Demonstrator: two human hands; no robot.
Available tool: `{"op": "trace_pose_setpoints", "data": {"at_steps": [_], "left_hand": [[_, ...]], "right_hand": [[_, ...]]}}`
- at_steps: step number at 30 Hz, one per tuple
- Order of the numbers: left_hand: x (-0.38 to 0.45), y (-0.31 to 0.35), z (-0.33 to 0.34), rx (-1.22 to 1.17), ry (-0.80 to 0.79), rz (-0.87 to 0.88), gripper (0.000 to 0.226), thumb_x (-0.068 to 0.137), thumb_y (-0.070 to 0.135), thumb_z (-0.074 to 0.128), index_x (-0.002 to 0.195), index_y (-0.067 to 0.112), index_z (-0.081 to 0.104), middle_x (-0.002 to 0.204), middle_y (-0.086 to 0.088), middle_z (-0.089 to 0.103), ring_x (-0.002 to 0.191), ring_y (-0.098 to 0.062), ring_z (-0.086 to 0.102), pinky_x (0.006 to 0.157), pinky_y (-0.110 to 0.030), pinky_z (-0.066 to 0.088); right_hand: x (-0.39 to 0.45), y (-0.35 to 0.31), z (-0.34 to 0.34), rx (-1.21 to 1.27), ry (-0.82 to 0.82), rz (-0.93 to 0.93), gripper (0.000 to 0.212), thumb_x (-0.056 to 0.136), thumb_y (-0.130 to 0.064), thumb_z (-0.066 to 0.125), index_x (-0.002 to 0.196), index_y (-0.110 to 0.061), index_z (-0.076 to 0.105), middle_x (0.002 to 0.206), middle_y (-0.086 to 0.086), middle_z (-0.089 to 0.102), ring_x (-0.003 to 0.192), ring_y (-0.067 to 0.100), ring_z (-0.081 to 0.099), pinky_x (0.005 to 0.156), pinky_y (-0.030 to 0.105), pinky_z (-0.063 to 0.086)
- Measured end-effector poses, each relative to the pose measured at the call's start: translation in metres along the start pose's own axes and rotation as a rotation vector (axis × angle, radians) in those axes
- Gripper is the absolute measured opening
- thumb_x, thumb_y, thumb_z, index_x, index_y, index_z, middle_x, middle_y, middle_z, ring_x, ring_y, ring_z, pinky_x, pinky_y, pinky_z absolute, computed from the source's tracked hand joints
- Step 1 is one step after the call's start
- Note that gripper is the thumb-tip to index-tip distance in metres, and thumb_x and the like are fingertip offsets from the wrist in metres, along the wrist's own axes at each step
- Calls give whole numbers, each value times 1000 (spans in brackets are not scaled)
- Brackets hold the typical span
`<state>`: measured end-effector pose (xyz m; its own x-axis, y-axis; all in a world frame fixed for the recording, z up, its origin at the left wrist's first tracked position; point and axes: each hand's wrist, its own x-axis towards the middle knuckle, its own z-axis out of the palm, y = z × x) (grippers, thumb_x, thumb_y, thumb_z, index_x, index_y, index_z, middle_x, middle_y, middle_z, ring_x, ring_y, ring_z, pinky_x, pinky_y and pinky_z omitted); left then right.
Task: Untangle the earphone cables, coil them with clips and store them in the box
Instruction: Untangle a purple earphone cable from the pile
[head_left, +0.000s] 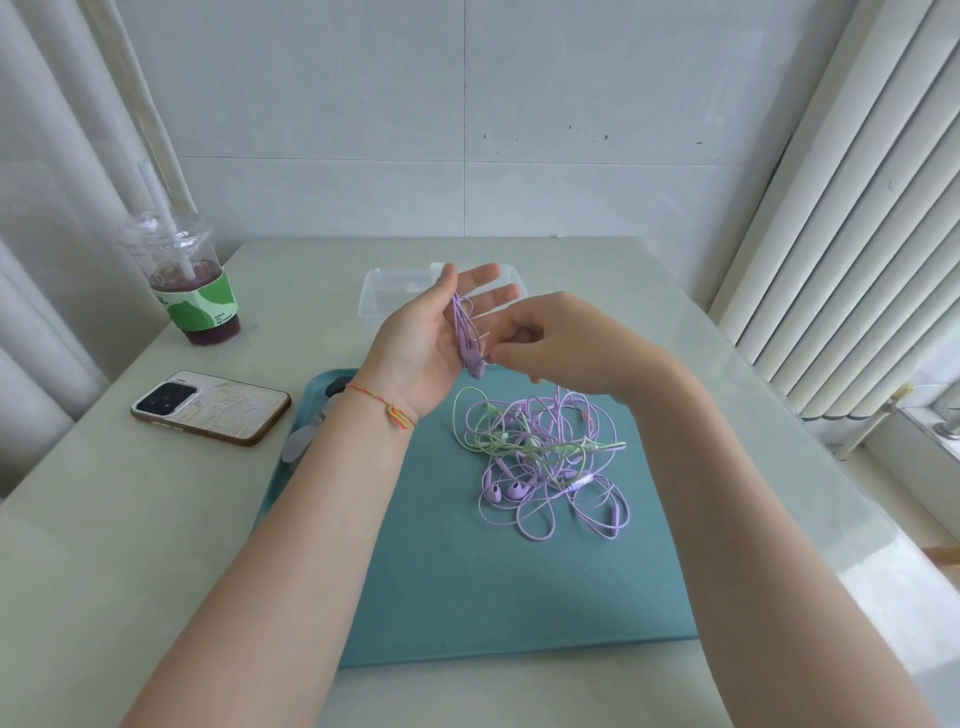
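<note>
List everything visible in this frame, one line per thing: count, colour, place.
tangled earphone cables: one pile, purple and green, on the tray.
coiled cable: one, purple, across the left palm.
tray: one, teal, table centre.
box: one, clear plastic, behind the hands.
phone: one, pale patterned back, face down, left of tray.
drink cup: one, clear with green sleeve and straw, far left.
grey items: count unclear, tray's left edge.
left hand: open, string bracelet at the wrist.
right hand: grip pinched at the coil's lower end.
</note>
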<state>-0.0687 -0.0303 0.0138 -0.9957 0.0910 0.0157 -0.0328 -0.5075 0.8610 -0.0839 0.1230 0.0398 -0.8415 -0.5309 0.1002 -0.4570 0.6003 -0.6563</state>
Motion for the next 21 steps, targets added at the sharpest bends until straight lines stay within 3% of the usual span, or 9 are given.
{"op": "trace_pose_setpoints", "data": {"at_steps": [3,6,9,12,14,18,21], "left_hand": [[0,1,-1,-55,-18,-13,43,105,38,27,117,12,58,116,-14,65,84,-28,70,48,-27,51],[0,2,-4,-104,-44,-13,43,104,40,27,114,14,61,114,-12,68,100,-34,67,58,-35,53],[0,1,-4,-72,-38,-38,42,104,39,29,113,12,61,111,-13,68,98,-34,65,61,-36,56],[3,-5,-2,122,-46,-79,44,105,36,29,117,8,60,101,-13,69,95,-30,66,89,-46,53],[3,-10,1,242,-42,-98,43,105,34,28,111,9,62,88,-5,74,83,-23,71,102,-50,43],[1,-11,2,254,-110,-161,43,105,36,27,108,11,62,94,-5,74,88,-28,72,100,-47,44],[-2,-10,3,262,-190,-216,44,105,33,25,108,9,62,91,-9,74,73,-24,71,83,-40,56]], "right_hand": [[-1,1,-3,-14,41,23,12,86,-17,59,88,-8,67,68,-5,57,59,15,56,64,32,52],[-2,4,-9,-9,127,47,11,88,-17,57,85,-12,66,64,-7,54,57,19,55,56,27,46],[-3,0,-9,10,157,13,12,87,-23,64,85,-12,66,63,-4,51,54,17,50,55,31,47],[-5,-7,-7,39,127,-38,27,85,-28,70,80,-3,60,61,-9,59,45,12,44,46,30,45],[-7,-10,-8,18,115,-38,28,85,-31,71,79,-6,60,59,-3,57,36,5,41,37,19,36],[-6,-3,-14,47,196,3,16,92,-27,61,83,-14,66,60,-8,54,37,1,44,41,16,34],[-1,5,-17,97,318,16,14,91,-20,57,82,-20,69,61,-11,58,42,-2,44,51,21,33]]}}
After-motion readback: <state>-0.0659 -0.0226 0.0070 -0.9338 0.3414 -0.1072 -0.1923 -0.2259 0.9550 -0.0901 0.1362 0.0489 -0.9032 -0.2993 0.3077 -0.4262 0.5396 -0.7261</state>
